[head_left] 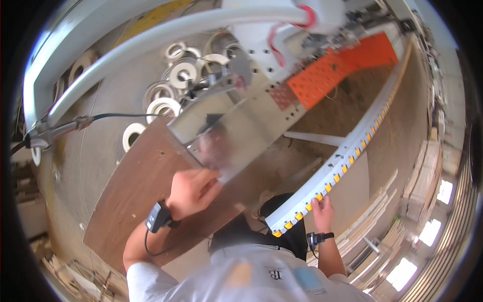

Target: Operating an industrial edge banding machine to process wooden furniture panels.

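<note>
Two bare hands show. The left hand (195, 194), between seven and eight o'clock, is curled at the edge of a brown board (133, 194) lying toward eight; with the blur there, I cannot tell whether it grips anything. The right hand (323, 212), at four o'clock, grasps the edge of a roller rail (322, 166) running from five to two. At six, the white shirt (198, 282) bears a dark letter print (275, 273) above finer, illegible lines.
</note>
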Motion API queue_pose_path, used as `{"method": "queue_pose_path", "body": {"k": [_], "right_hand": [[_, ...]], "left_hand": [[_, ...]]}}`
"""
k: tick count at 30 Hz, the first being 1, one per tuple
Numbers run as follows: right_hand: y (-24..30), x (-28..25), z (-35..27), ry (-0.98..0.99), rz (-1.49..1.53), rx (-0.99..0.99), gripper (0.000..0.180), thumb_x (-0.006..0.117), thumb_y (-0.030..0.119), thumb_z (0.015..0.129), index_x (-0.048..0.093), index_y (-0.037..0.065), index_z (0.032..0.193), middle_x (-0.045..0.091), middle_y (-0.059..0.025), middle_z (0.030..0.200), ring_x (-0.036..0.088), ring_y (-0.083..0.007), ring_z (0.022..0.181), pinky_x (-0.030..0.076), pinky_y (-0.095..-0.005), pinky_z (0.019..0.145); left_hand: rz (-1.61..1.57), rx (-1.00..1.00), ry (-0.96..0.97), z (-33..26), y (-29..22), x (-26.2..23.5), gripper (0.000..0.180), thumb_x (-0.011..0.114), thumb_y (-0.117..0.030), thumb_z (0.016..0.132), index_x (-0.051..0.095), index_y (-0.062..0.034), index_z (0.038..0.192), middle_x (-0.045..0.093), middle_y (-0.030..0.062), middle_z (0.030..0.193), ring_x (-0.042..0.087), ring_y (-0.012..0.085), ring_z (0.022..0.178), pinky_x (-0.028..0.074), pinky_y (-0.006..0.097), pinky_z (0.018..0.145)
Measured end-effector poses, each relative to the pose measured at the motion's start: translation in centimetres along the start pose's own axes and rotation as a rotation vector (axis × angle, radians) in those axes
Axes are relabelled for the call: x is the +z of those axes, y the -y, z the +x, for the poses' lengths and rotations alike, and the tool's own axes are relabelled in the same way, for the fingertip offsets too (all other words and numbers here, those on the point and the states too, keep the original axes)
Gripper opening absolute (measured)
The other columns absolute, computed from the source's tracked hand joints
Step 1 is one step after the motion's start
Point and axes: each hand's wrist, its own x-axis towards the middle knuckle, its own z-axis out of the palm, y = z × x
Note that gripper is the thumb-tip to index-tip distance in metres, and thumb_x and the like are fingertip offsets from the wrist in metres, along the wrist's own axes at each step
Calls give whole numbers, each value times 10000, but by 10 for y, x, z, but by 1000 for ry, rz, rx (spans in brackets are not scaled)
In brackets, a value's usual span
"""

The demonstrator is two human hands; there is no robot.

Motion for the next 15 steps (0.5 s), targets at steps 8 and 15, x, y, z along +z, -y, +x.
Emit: {"method": "queue_pose_path", "body": {"k": [8, 15], "right_hand": [[-118, 8, -26, 284, 407, 27, 304, 581, 212, 1091, 674, 4, 1293, 762, -83, 1022, 689, -138, 839, 566, -303, 785], [-219, 52, -35, 144, 559, 91, 280, 622, 273, 1084, 740, 28, 1155, 770, -62, 908, 683, -129, 756, 560, -294, 697]], "left_hand": [[382, 254, -66, -11, 0, 45, 175, 793, -69, 816, 716, -77, 973, 652, 57, 757, 617, 277, 685, 463, 405, 641], [685, 238, -104, -35, -7, 62, 179, 663, -65, 953, 712, -40, 1123, 709, 122, 920, 648, 339, 782, 501, 439, 757]]}}
